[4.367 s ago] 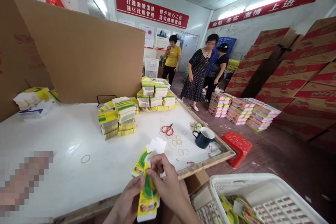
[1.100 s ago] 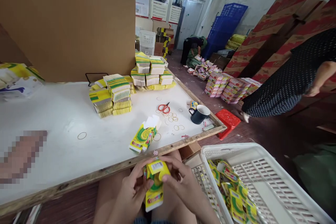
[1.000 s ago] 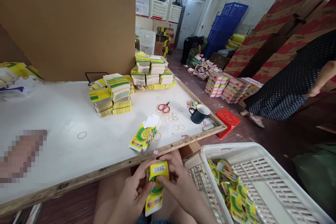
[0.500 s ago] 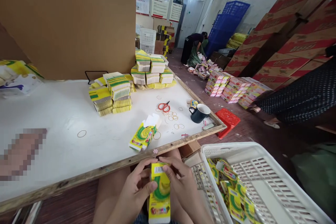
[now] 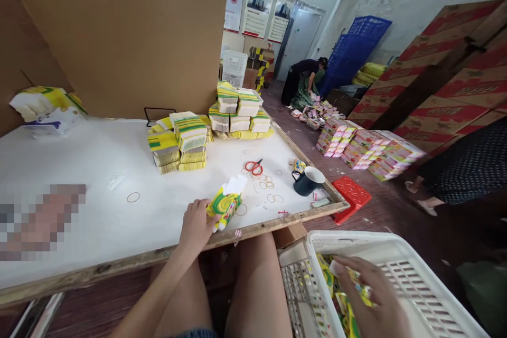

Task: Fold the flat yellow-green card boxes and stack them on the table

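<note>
My left hand (image 5: 197, 222) reaches over the table's front edge. Its fingers and thumb close on the left side of a small yellow-and-green carton (image 5: 225, 202), which lies tilted on the white tabletop with white flaps open at its far end; more than one carton may be stacked there. Down at the right, my right hand (image 5: 370, 293) is inside a white plastic basket (image 5: 412, 245), low over yellow-and-green cartons (image 5: 348, 317). Its thumb and fingers look slightly parted, but blur and overlap hide whether a carton is between them.
Bundled flat cartons (image 5: 190, 137) stand stacked at the table's back. Red-handled scissors (image 5: 254, 167), rubber bands (image 5: 265, 182) and a dark mug (image 5: 308, 181) lie toward the right corner. A red stool (image 5: 352, 195) stands beyond. Another person (image 5: 304, 82) bends over pink boxes.
My hands have parted from the carton both held over my lap. The left has moved up to the carton on the table, the right down into the basket. The view has shifted slightly.
</note>
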The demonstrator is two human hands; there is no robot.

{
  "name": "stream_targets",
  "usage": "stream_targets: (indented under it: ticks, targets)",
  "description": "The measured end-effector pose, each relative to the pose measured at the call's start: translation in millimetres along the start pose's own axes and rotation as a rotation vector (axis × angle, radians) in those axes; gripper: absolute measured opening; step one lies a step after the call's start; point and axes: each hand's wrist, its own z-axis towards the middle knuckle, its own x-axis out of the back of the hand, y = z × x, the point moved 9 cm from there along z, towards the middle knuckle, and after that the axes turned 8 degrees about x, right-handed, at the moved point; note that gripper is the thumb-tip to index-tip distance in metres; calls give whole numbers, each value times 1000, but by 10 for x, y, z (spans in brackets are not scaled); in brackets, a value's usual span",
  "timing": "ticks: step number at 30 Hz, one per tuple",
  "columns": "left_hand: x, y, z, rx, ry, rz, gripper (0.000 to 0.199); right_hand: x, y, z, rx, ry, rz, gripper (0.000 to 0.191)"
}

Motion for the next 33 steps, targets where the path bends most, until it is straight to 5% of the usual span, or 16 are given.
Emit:
stream_targets:
  ticks: [7,10,14,19,26,29,33]
  targets:
    - [17,19,-46,30,70,-55,16,-977,-952,143,10,-140,391,18]
    - [113,192,-226,13,7,-165,5,-1152,-1345,271,117,-179,464,17]
    - [152,522,-648,-61,-158,-340,14,-1224,-1698,342,267,-193,456,42]
    - [-44,506,-983,113,-428,-802,28,-1184,-1664,283,144,-120,578,33]
    - [-466,364,-1282,536,-733,-1240,38,-1248,-1475,22,-79,-92,800,18]
    - [-513,437,-1326,494,-755,-1278,41,-1278,-1471,-39,-115,-110,838,14]
    - [-453,405,-1246,414,-629,-1237,47,-1185,-1462,-29,-95,-22,791,24]
